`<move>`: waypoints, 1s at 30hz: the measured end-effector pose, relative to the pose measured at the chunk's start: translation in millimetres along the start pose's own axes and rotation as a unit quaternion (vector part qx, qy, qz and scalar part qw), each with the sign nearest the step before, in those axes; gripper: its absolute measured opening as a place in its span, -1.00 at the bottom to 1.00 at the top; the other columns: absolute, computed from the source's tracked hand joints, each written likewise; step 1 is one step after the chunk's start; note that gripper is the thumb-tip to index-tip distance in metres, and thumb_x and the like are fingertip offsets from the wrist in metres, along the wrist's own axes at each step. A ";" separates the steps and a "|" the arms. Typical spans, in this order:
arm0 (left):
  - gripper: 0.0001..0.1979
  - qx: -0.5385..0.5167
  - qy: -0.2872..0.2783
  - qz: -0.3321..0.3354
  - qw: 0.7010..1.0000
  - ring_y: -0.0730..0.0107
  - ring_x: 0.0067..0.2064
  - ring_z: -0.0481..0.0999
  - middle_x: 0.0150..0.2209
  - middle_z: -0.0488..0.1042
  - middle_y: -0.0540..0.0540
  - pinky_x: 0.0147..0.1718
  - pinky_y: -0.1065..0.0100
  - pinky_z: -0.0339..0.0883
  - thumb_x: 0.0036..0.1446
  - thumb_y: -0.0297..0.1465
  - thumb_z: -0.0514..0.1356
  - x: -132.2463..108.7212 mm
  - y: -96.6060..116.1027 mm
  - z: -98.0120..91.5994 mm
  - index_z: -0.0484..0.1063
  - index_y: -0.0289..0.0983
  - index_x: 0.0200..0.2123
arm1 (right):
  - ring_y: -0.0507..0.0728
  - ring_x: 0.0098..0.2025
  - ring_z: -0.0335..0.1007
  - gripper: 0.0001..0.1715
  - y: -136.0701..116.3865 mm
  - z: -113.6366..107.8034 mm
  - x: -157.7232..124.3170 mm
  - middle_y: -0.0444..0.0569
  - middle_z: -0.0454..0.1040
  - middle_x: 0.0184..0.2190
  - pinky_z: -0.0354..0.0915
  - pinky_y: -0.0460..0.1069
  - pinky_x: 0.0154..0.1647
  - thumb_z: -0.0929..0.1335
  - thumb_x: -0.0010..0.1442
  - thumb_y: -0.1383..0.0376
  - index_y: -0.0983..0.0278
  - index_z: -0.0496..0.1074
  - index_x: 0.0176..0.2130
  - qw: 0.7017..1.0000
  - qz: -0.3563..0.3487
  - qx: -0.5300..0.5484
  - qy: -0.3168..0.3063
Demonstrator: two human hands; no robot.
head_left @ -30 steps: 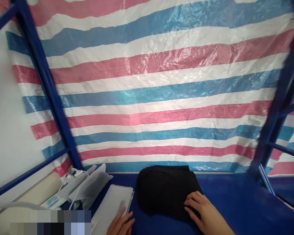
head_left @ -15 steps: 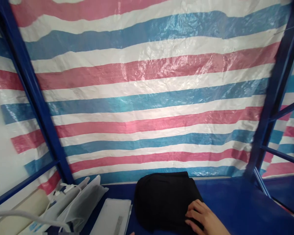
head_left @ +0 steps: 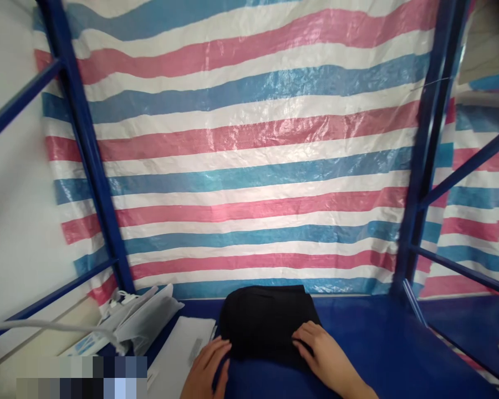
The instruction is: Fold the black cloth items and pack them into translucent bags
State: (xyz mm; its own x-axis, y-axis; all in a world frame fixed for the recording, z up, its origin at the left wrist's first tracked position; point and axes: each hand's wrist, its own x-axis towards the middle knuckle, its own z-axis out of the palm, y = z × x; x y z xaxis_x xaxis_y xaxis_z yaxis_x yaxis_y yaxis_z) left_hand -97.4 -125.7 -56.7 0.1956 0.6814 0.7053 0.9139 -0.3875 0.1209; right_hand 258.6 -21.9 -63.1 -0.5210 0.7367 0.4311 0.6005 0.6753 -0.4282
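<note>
A folded black garment point(head_left: 264, 321) lies on a blue table surface point(head_left: 370, 349) in front of a striped tarp. My right hand point(head_left: 322, 354) rests flat on the garment's near right corner, fingers spread. My left hand point(head_left: 205, 368) lies at the garment's near left edge, fingers stretched toward it and touching the cloth. Neither hand grips anything.
A red, white and blue striped tarp point(head_left: 249, 166) hangs behind the table inside a blue metal frame point(head_left: 87, 155). White translucent packaging bags point(head_left: 143, 321) and a flat white packet point(head_left: 181, 354) lie left of the garment. A white cable point(head_left: 45, 327) crosses the lower left.
My left hand has come back into view and now touches the garment's left edge. The right hand stayed on the garment. The view tilted down and shifted a little to the right.
</note>
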 end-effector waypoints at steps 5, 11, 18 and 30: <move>-0.53 -0.020 -0.060 -0.012 0.998 0.02 0.36 0.48 0.33 0.50 -0.15 0.29 -0.05 0.49 0.42 -0.36 0.16 46.0 31.3 36.6 0.41 -0.11 0.35 | 0.24 -0.05 0.56 -0.70 6.9 -5.5 -4.0 0.03 0.63 -0.09 0.39 0.11 0.05 0.26 0.54 0.28 0.16 0.57 0.04 0.999 -0.016 -0.036 0.036; -0.67 -0.056 -0.066 0.011 0.996 0.00 0.13 0.66 0.09 0.66 -0.17 0.16 -0.10 0.59 0.37 -0.44 0.15 54.1 22.1 59.1 0.62 -0.14 0.10 | 0.29 0.06 0.54 -0.69 18.0 -6.5 -25.5 0.04 0.64 -0.05 0.42 0.18 0.16 0.31 0.46 0.33 0.16 0.59 0.08 0.999 -0.017 -0.014 0.040; -0.64 -0.074 -0.026 0.008 0.997 0.03 0.16 0.63 0.11 0.65 -0.16 0.19 -0.06 0.56 0.34 -0.46 0.17 37.9 13.5 57.7 0.60 -0.13 0.12 | 0.32 0.07 0.55 -0.71 30.4 -3.0 -35.0 0.10 0.64 -0.06 0.46 0.22 0.17 0.29 0.49 0.21 0.17 0.61 -0.03 0.993 0.026 0.045 0.107; -0.69 -0.064 -0.014 -0.008 0.998 0.05 0.05 0.68 0.02 0.69 -0.17 0.09 -0.03 0.58 0.51 -0.34 0.07 47.1 14.4 58.2 0.57 -0.17 0.12 | 0.34 0.06 0.55 -0.70 50.7 -0.1 -34.2 0.08 0.64 -0.06 0.46 0.22 0.16 0.39 0.42 0.03 0.16 0.60 -0.07 0.986 0.072 0.074 0.134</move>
State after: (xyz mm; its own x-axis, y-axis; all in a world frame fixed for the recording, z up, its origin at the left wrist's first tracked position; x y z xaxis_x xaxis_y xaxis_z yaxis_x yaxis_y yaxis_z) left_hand -54.3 -63.1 -62.5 0.1926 0.7047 0.6828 0.8643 -0.4513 0.2219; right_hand 306.9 -12.9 -99.5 -0.2457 0.8024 0.5438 0.5510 0.5772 -0.6027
